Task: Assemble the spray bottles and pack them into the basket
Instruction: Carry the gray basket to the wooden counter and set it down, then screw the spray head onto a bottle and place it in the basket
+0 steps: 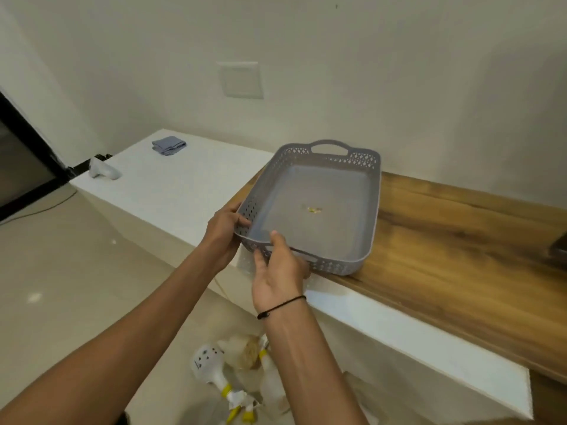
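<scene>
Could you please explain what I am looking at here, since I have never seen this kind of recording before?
There is no machine: a person wears a camera on the head, looking down at their own bare hands. The left hand and right hand grip the near end of a grey basket, which lies partly on a wooden counter. The basket holds no bottles, only a small yellowish speck. White spray bottles with yellow parts lie below on the floor. A folded blue cloth rests on the white ledge.

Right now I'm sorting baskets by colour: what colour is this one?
Grey, with patterned cut-out sides; the basket shows best in the head view.
</scene>
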